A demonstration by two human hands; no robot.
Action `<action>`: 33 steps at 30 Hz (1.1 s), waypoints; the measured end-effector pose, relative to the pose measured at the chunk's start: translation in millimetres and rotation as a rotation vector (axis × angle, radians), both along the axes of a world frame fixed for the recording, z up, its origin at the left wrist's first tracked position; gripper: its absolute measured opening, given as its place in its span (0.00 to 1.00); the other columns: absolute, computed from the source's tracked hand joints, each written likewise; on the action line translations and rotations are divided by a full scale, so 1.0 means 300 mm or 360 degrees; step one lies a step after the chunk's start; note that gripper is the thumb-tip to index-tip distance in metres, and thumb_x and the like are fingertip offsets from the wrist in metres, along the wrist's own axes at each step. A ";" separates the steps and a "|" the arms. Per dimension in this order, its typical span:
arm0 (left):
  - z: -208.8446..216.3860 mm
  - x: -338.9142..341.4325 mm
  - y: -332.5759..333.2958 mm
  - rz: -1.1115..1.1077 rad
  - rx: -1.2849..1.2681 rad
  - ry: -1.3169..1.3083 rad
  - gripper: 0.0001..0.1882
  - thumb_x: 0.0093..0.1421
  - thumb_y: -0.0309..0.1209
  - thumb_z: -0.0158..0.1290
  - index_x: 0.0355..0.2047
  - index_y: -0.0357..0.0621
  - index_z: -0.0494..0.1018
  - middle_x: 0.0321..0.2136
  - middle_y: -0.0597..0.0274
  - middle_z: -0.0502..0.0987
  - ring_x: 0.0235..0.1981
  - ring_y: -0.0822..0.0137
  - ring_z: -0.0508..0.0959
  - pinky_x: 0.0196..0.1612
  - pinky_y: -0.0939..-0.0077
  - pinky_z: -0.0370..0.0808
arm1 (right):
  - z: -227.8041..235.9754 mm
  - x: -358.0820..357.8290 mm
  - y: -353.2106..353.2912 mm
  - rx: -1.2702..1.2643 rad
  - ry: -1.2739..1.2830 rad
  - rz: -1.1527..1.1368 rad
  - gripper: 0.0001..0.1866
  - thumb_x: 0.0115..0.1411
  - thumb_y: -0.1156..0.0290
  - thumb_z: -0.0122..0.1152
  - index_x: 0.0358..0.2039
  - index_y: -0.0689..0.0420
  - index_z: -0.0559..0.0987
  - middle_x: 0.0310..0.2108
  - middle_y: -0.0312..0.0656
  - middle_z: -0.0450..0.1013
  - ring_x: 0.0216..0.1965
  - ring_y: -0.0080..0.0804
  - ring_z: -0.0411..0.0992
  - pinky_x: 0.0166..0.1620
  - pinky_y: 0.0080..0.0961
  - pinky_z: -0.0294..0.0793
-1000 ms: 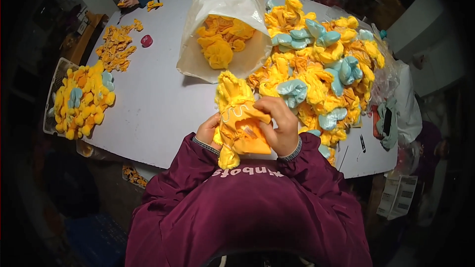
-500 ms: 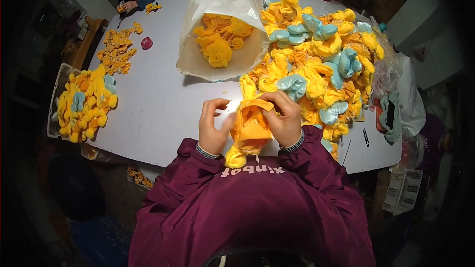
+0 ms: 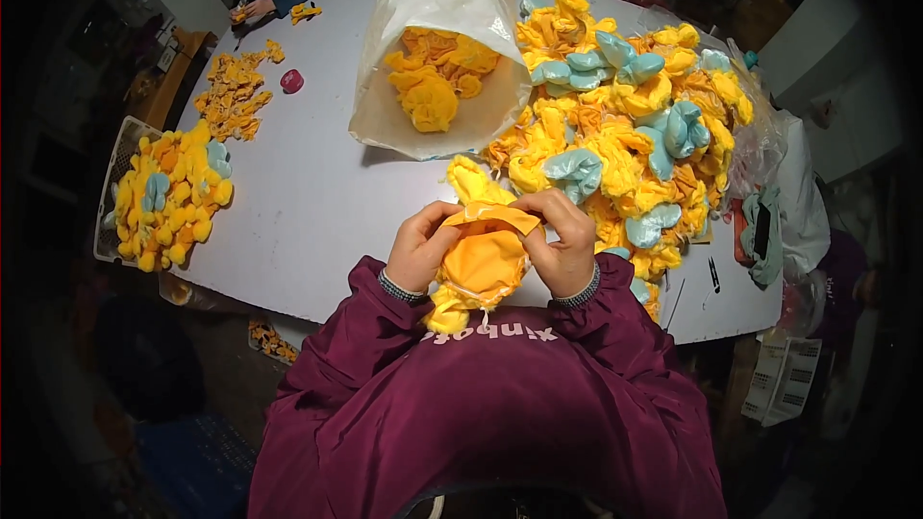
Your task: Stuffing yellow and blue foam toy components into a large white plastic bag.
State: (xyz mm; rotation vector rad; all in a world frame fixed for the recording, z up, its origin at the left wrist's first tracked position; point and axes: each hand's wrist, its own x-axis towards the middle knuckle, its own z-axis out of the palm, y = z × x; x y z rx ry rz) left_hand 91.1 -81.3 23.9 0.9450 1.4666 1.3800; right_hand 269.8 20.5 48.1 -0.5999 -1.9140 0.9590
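Note:
Between my two hands I hold a yellow plush toy skin point(image 3: 484, 264) with its smooth orange backing showing and its opening spread wide. My left hand point(image 3: 420, 244) pinches the left edge of that opening. The right edge is gripped by my right hand point(image 3: 561, 242), fingers closed over an orange fabric flap. A fluffy yellow part of the skin hangs toward my jacket, and another lies on the table beyond my hands. Just right of my right hand a large heap of yellow plush skins point(image 3: 620, 159) with shiny pale blue pieces covers the table.
A white sack point(image 3: 437, 0) lies open toward me with yellow plush inside. At the left edge stands a basket point(image 3: 104, 231) of yellow plush pieces. Orange scraps point(image 3: 234, 96) and a small red round object point(image 3: 291, 82) lie nearby. Small snips point(image 3: 713, 274) rest at right. Another person sits far left.
My left hand has closed onto the left edge of the plush skin, after hovering apart from it. The opening is now stretched wider between both hands.

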 end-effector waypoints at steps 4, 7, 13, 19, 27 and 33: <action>-0.017 -0.008 -0.005 0.0012 -0.0007 -0.0471 0.12 0.57 0.23 0.48 0.42 0.33 0.73 0.36 0.59 0.78 0.34 0.72 0.75 0.38 0.85 0.71 | 0.004 -0.010 0.000 -0.0024 -0.0048 0.0118 0.14 0.44 0.84 0.56 0.35 0.62 0.77 0.33 0.42 0.73 0.28 0.33 0.69 0.33 0.20 0.69; -0.027 -0.020 -0.010 0.0138 0.0083 -0.0412 0.14 0.62 0.23 0.44 0.46 0.33 0.72 0.39 0.57 0.78 0.36 0.71 0.75 0.41 0.85 0.72 | 0.048 -0.041 -0.036 -0.0166 0.0076 -0.0021 0.14 0.46 0.80 0.59 0.36 0.62 0.76 0.39 0.45 0.71 0.34 0.35 0.69 0.36 0.23 0.69; -0.011 -0.043 -0.039 0.0390 0.0155 0.0026 0.14 0.64 0.25 0.43 0.48 0.32 0.71 0.41 0.56 0.77 0.38 0.71 0.76 0.42 0.85 0.72 | 0.082 -0.061 -0.062 0.0456 -0.0022 0.0102 0.17 0.49 0.72 0.64 0.40 0.60 0.76 0.50 0.50 0.65 0.45 0.42 0.67 0.45 0.30 0.68; -0.016 -0.032 -0.061 0.0573 0.0307 0.0020 0.13 0.64 0.26 0.45 0.44 0.31 0.73 0.37 0.57 0.78 0.35 0.71 0.76 0.41 0.83 0.73 | 0.069 -0.132 -0.103 0.0559 -0.0568 -0.0143 0.17 0.49 0.68 0.64 0.40 0.59 0.75 0.54 0.52 0.62 0.51 0.47 0.63 0.51 0.36 0.64; -0.080 -0.037 -0.115 0.0446 0.0110 -0.0093 0.13 0.66 0.29 0.45 0.44 0.33 0.73 0.35 0.62 0.77 0.33 0.76 0.73 0.38 0.87 0.70 | 0.043 -0.179 -0.158 0.0750 -0.0622 -0.0021 0.15 0.49 0.67 0.65 0.34 0.59 0.73 0.57 0.52 0.60 0.56 0.50 0.61 0.56 0.39 0.63; -0.060 -0.031 -0.129 0.0621 0.0139 -0.0017 0.13 0.65 0.29 0.47 0.43 0.30 0.74 0.36 0.58 0.79 0.34 0.72 0.75 0.40 0.84 0.72 | 0.021 -0.157 -0.149 0.0756 -0.0825 0.0110 0.10 0.48 0.70 0.63 0.29 0.59 0.73 0.57 0.51 0.62 0.58 0.49 0.61 0.57 0.40 0.62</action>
